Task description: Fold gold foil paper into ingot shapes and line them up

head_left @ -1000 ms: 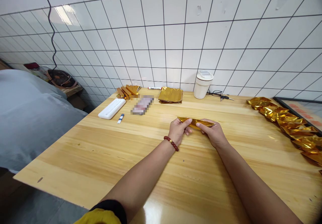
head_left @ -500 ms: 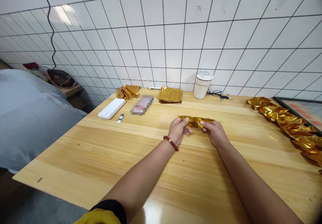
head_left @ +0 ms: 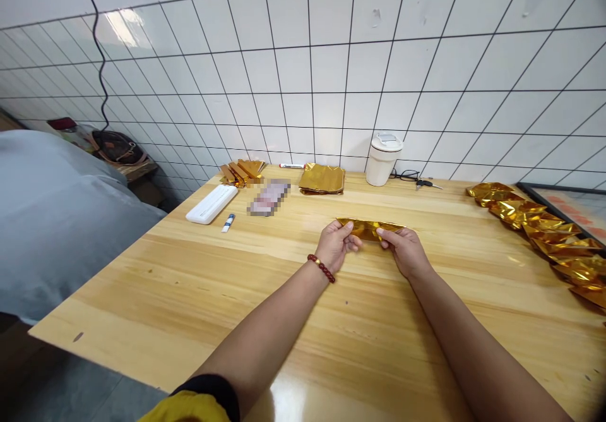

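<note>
Left hand (head_left: 334,246) pinching left end of folded gold foil (head_left: 365,230), thumb on near face. Foil spans between hands, over wooden table (head_left: 369,352). Right hand (head_left: 407,251) pinching right part. Versus one second ago: thumbs farther apart, more foil showing.

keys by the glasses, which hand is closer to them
Right. The right hand is on the near side of the keys, slightly to their left; the left hand is also on the near side, but farther left. Both hold the gold foil.
</note>
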{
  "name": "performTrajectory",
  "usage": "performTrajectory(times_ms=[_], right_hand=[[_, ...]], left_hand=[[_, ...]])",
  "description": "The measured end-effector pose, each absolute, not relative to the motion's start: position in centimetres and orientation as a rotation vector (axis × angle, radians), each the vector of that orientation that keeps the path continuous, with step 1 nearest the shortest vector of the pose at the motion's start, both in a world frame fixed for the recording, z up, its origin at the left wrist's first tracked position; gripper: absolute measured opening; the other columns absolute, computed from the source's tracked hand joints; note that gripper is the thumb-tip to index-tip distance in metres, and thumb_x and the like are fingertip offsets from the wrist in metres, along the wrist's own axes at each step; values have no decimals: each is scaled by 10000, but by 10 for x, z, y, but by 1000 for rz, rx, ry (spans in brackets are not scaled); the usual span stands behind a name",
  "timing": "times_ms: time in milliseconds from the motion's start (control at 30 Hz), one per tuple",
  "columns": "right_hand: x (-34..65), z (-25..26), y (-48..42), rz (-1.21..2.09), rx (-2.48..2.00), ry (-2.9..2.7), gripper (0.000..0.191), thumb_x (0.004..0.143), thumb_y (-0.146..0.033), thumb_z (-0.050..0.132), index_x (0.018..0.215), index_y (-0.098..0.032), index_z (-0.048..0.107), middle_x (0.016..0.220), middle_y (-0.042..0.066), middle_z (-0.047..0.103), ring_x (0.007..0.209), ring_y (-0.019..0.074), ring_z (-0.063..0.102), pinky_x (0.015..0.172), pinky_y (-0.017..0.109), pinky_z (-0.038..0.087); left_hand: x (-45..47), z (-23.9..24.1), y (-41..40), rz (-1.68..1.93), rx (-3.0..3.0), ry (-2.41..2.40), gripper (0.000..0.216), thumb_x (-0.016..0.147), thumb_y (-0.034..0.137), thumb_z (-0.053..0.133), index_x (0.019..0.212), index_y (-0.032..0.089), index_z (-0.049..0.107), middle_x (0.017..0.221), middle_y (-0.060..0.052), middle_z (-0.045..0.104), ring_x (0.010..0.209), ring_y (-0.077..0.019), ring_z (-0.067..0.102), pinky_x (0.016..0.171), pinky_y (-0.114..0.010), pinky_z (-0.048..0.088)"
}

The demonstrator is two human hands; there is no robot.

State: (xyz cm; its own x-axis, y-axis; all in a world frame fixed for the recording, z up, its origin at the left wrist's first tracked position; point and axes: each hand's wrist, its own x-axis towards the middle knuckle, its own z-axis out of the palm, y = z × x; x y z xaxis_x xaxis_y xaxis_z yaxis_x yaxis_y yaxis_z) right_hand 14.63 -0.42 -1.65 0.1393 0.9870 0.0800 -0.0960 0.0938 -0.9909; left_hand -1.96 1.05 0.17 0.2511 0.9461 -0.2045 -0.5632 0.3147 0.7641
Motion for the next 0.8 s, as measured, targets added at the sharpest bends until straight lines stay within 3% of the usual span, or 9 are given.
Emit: performTrajectory(times_ms=[167, 333, 467, 633, 800], right_hand=[[144, -13, -6, 1077, -1149, -1094, 415, 621, -480, 816, 471, -200, 549, 497, -8, 516, 524, 122, 426, 557, 291, 341], [144, -16, -6, 1079, -1145, -1087, 415, 618, -466, 820, 461, -202, 541, 502, -9, 514, 543, 129, 439, 580, 296, 351], [144, -15, -7, 1075, -1123, -1087, 388, 617, -468, 823, 502, -203, 564, 495, -18, 501, 523, 124, 419, 550, 289, 338], [142, -12, -8, 1038, -1114, -1064, 353, 646, -520, 815, 764, -204, 712, 537, -31, 528, 499, 120, 414, 516, 277, 329], [141, -12, -9, 1005, -1145, -1138, 367, 641, -529, 829, 708, -189, 709, 585, -18, 566, 525, 114, 420, 530, 274, 339]], left_hand=[[-23, 6, 12, 1106, 557, 711, 188, 778, 195, 762, 902, 112, 647, 707, -33, 692, 511, -96, 645, 481, -179, 488], [-21, 4, 9, 1137, 664, 738, 383, 632, 310, 874, 907, 130, 679, 666, 14, 661, 368, -54, 527, 331, -164, 330], [-17, 2, 6, 1172, 743, 789, 439, 540, 383, 906, 803, 120, 673, 615, 17, 644, 358, -52, 501, 334, -176, 313], [-16, 0, 7, 1171, 792, 791, 473, 518, 440, 900, 784, 119, 677, 617, 0, 656, 362, -61, 494, 342, -193, 298], [-16, -1, 8, 1175, 811, 774, 478, 512, 456, 895, 759, 121, 661, 641, -6, 658, 357, -60, 495, 337, -197, 263]])
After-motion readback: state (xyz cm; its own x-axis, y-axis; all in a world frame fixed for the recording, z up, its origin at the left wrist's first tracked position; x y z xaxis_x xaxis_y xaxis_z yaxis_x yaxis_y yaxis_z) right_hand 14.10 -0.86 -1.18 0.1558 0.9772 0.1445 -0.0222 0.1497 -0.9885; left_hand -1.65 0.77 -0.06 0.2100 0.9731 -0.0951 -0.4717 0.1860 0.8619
